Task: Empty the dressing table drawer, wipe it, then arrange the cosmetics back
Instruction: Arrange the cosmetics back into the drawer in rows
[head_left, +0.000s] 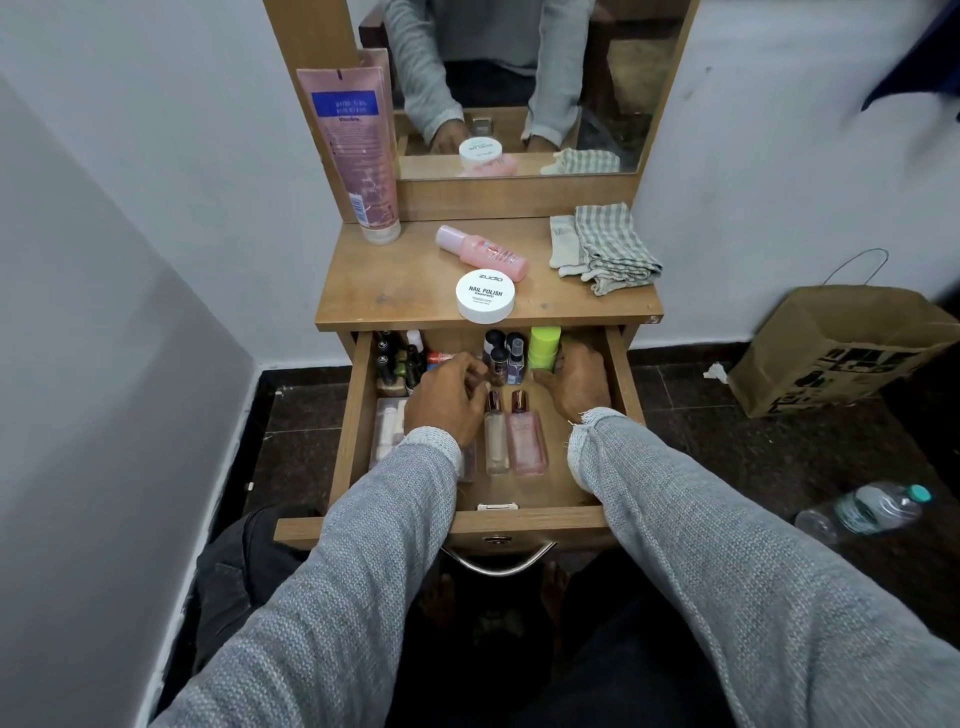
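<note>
Head view, looking down on a wooden dressing table (415, 291) set against a white wall, its mirror (519, 78) reflecting grey sleeves and the tabletop items. The drawer (358, 415) is pulled fully out toward the person. Both hands are inside it. The left hand (447, 400) lies at centre-left, fingers curled toward a cluster of small dark-capped bottles (501, 356) at the far middle; whether it actually pinches one cannot be told. The right hand (574, 382) sits at the far right, fingers wrapped around a lime-green container (544, 345). Between the hands, two slim rose-capped bottles (511, 436) lie flat, side by side. Nail polish bottles (400, 358) crowd the far left corner; a pale box (387, 426) lies at the near left, partly hidden by the left sleeve.

On the tabletop: a pink lotion tube (358, 156) standing cap-down at the far left against the mirror frame, a pink spray bottle (480, 253) lying on its side, a white round tub (485, 296) labelled "NAIL POLISH" at the near edge, just beside the spray bottle, and a folded checked cloth (608, 244) at the right.

The floor is dark tile. On it, at right, stand a brown paper bag (841, 348) and, nearer, a clear plastic water bottle (865, 512) lying down.
</note>
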